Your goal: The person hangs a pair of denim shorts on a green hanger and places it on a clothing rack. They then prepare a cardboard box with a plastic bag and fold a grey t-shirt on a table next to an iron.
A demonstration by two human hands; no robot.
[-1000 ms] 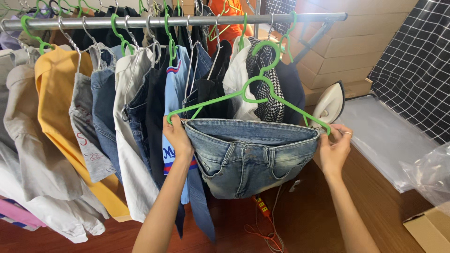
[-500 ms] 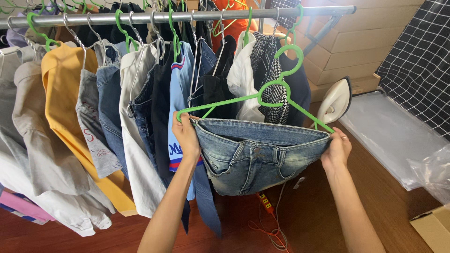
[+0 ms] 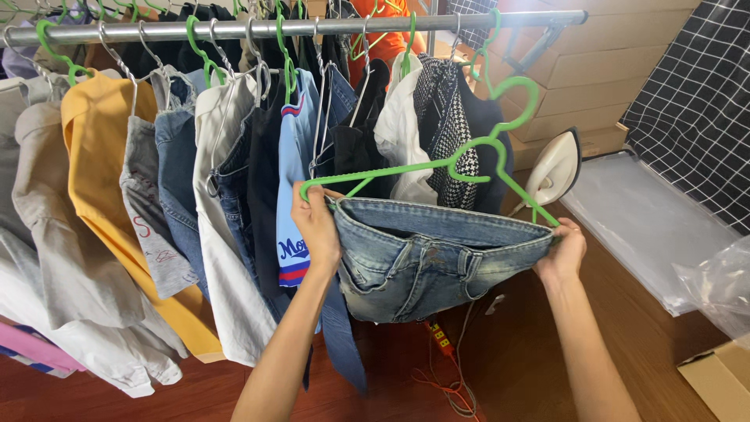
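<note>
My left hand (image 3: 315,224) grips the left end of a green plastic hanger (image 3: 437,162) together with the waistband of a pair of faded blue denim shorts (image 3: 426,262). At the other end, my right hand (image 3: 562,250) pinches the right corner of the waistband against the hanger's arm. The shorts hang stretched between both hands, below and in front of the metal clothes rail (image 3: 312,27). The hanger's hook curls up just under the rail's right end, apart from it.
Many garments hang on the rail: a yellow top (image 3: 98,180), a white shirt (image 3: 226,234), jeans, dark clothes, a houndstooth piece (image 3: 449,117). A white iron (image 3: 555,168) stands by stacked cardboard boxes (image 3: 594,70). A power strip with orange cable (image 3: 441,344) lies on the wooden floor.
Both hands have lifted the hanger and shorts slightly and the camera has tilted, so the rail sits higher and closer in view. The grip is unchanged.
</note>
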